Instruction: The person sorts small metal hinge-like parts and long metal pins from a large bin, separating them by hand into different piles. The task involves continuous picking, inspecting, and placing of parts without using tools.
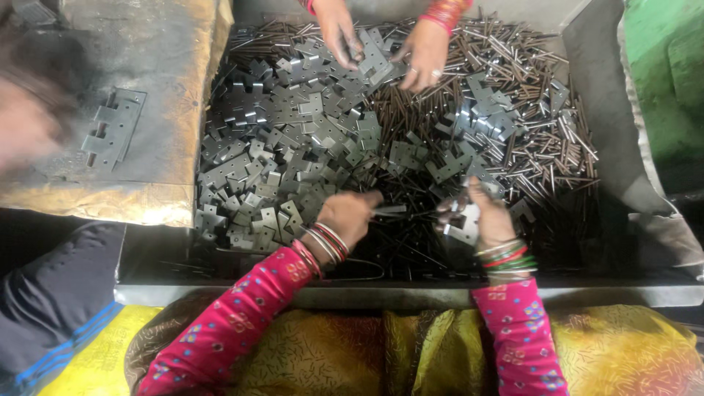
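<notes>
My left hand (348, 216) is closed around a thin metal pin (389, 211) that points to the right. My right hand (488, 214) grips a grey hinge leaf (462, 226), close to the pin's tip. Both hands hover over a metal tray (411, 293). A heap of grey hinge leaves (293, 147) fills the tray's left side, and several dark pins (528, 95) fill its right. Pink patterned sleeves and bangles cover my wrists.
Another person's two hands (381, 40) sort hinge leaves at the tray's far edge. A few joined hinges (114, 128) lie on a dirty slab at the left, beside a blurred person (26, 121). A dark sleeve (51, 293) sits at lower left. Green cloth (667, 73) lies at the right.
</notes>
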